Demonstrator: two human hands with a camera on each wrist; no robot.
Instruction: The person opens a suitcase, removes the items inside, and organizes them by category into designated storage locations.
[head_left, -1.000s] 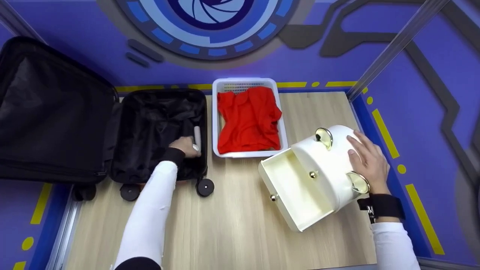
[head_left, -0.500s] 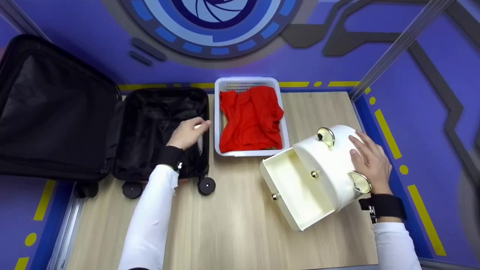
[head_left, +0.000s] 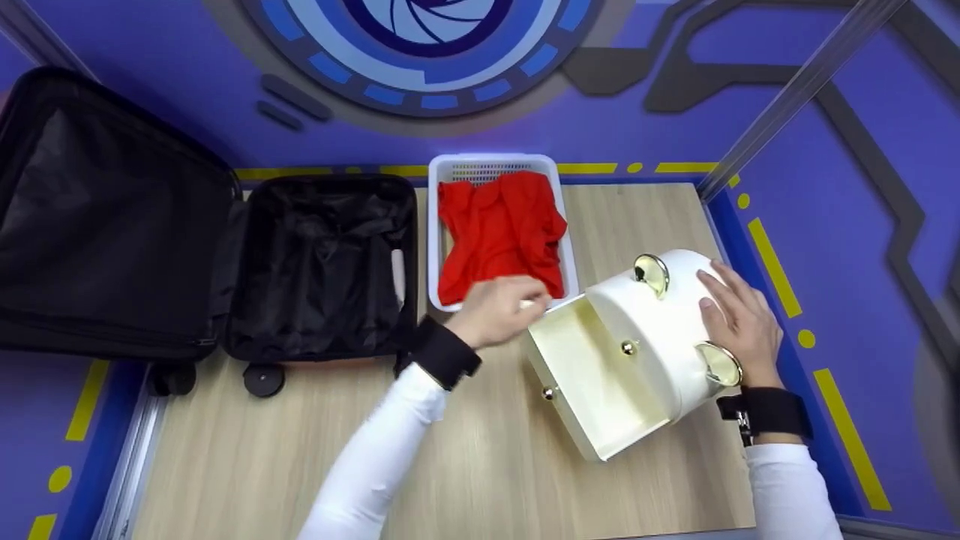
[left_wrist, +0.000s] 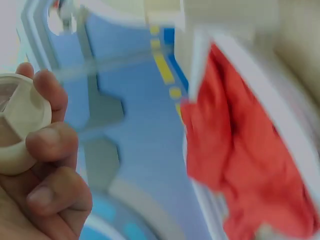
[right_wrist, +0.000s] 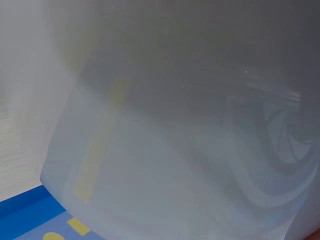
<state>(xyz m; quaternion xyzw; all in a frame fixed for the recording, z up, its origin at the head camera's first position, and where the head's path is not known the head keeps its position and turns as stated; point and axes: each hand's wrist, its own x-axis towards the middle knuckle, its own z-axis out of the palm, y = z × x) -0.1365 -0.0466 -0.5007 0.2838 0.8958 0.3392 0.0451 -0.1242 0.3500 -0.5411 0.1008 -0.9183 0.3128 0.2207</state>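
My left hand (head_left: 499,311) holds a small round cream pill box (left_wrist: 25,117), its fingers curled round the rim. Divided sections show in the box in the left wrist view. The hand is over the table, between the white basket and the drawer's near corner. My right hand (head_left: 739,322) rests with fingers extended on the rounded top of a white drawer cabinet (head_left: 675,292). Its lower drawer (head_left: 592,367) is pulled out with nothing in it. The cabinet's glossy surface (right_wrist: 150,160) fills most of the right wrist view.
An opened black suitcase (head_left: 315,300) lies at the left, its lid (head_left: 112,225) leaning back. Inside it is a slim white object (head_left: 398,276). Behind my left hand, the white basket (head_left: 436,247) holds a red cloth garment (head_left: 502,225). Walls bound the back and sides.
My left hand has lifted out of the suitcase with the pill box and swung right, past the basket's front towards the drawer. The right hand and cabinet have stayed put.
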